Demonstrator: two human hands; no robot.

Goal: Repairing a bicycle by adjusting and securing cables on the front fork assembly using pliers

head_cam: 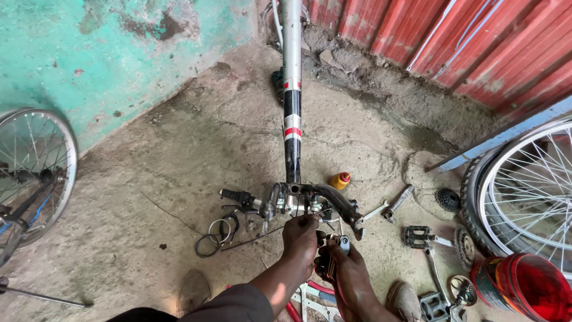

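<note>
On the dirt floor ahead of our hands, the bicycle frame (292, 89) is standing upside down, its tube running away from us. Far to the right of our right hand, a tyred wheel (524, 191) is leaning; far to the left, a bare rim (36, 173) is sitting. Near the right wrist a red bucket (524, 286) is resting, with pedals (417, 237) between. Our left hand (300, 238) is pinching the handlebar clamp (298, 200) with closed fingertips. Our right hand (345, 268), just beside it, is gripping a small dark tool (344, 243). Just beyond lies a yellow bottle (340, 180).
</note>
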